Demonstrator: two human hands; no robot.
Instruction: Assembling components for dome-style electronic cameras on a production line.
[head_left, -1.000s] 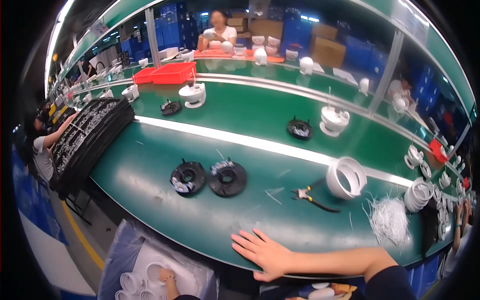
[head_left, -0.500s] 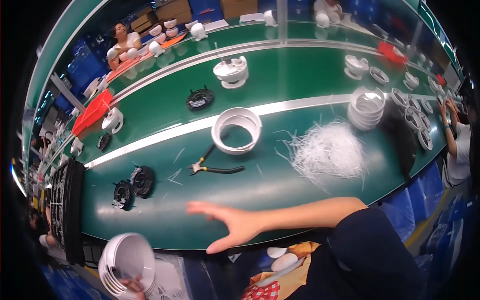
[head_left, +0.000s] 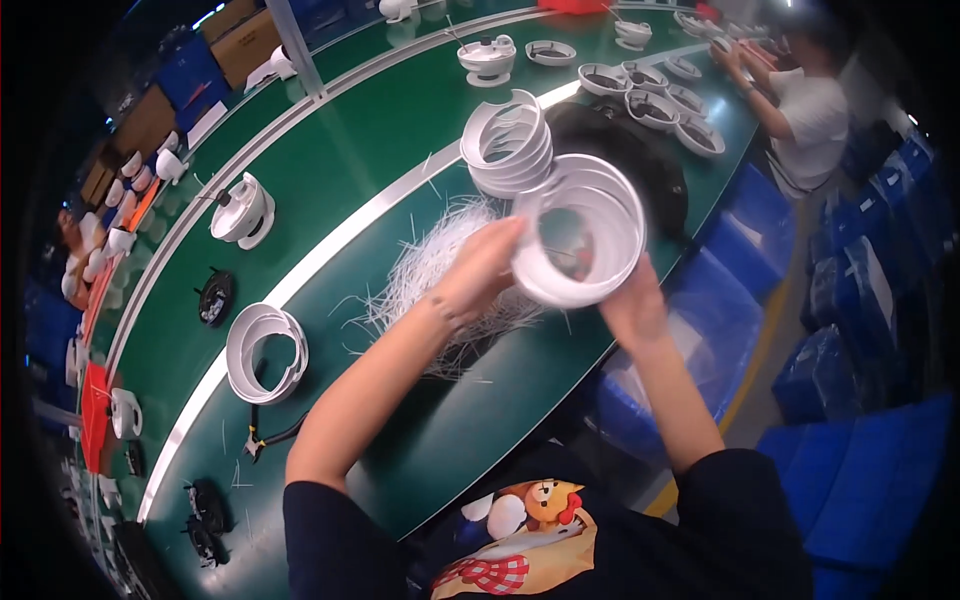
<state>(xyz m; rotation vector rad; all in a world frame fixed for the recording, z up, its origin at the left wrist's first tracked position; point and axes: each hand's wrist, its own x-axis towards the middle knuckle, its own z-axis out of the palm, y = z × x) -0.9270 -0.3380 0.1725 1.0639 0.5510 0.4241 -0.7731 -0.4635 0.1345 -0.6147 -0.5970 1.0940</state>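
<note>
A: White ring stack [head_left: 580, 235] was up off the desk [head_left: 400, 160], clamped between both hands, axis pointing roughly at the camera.

B: Yep, left hand [head_left: 480, 275] gripped its left rim, right hand [head_left: 630, 300] underneath.

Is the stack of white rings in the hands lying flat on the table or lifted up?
Lifted up. The left hand and right hand hold the stack of white rings tipped on its side above the green table.

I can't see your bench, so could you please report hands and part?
Left hand and right hand gripping stack of white plastic rings. Heap of white plastic strips underneath.
</note>
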